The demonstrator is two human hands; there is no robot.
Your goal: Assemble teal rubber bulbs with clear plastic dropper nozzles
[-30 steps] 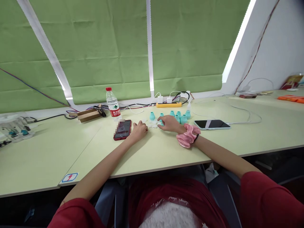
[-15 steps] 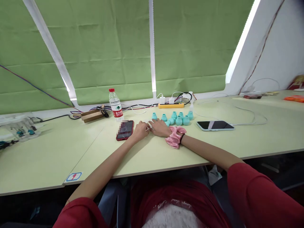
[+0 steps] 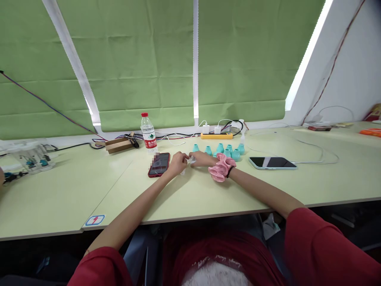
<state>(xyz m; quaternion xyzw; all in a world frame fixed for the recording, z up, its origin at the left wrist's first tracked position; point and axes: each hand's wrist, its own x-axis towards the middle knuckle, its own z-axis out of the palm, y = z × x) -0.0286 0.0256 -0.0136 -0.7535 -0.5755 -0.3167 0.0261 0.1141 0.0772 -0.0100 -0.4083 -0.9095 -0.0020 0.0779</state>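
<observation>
My left hand (image 3: pixel 176 163) and my right hand (image 3: pixel 201 159) meet on the pale green table (image 3: pixel 190 186), fingertips together round a small white piece (image 3: pixel 190 160) pinched between them. A pink scrunchie (image 3: pixel 222 167) sits on my right wrist. Just behind the hands stand several small teal cone-shaped parts (image 3: pixel 226 150) in a loose row. A red phone (image 3: pixel 159 164) lies flat by my left hand.
A water bottle (image 3: pixel 148 132) stands behind the red phone, with a wooden block (image 3: pixel 118 144) and cables to its left. A yellow power strip (image 3: pixel 216 135) lies at the back. A light blue phone (image 3: pixel 272 162) lies to the right. A clear box (image 3: pixel 29 157) sits far left.
My right hand left the teal parts and slid left to meet my left hand. Both hands now pinch the small white piece between them. The camera shifted slightly.
</observation>
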